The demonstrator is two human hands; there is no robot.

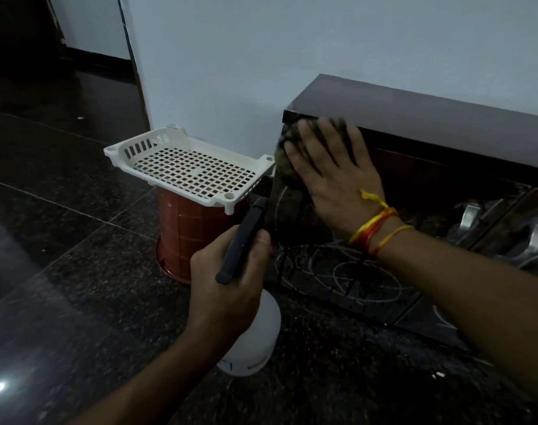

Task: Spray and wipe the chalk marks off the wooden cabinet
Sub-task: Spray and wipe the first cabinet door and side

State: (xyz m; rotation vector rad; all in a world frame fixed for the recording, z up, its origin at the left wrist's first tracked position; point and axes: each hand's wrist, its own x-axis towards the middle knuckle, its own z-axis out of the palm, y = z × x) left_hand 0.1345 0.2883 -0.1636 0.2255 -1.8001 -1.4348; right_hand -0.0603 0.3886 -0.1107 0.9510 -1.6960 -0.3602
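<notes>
Right hand (332, 173): flat, fingers spread, pressing a dark cloth (287, 148) against the upper left corner of the wooden cabinet (414, 118) front, just under the top edge. The cloth is pinned under the palm and fingers, not gripped in a fist.

Left hand (230, 277): clenched around the neck and dark trigger head of a spray bottle (252, 338). The bottle's long axis runs roughly upright with a slight lean; its white body hangs below the fist, and the nozzle points up and right toward the cabinet front.

Chalk marks (347, 271): white loops and circles remain on the lower panel, below the right wrist and well apart from the cloth. Dark runs suggest the panel is wet there.

A white perforated tray (188, 167) rests on an upturned red bucket (184, 234) just left of the cabinet, on the dark polished floor (77, 240).

Risks, as judged: liquid running down may carry chalk into streaks before the cloth reaches it; wiping only the corner leaves the lower marks; an accidental squeeze of the trigger could wet the right forearm or floor, making it slippery.
</notes>
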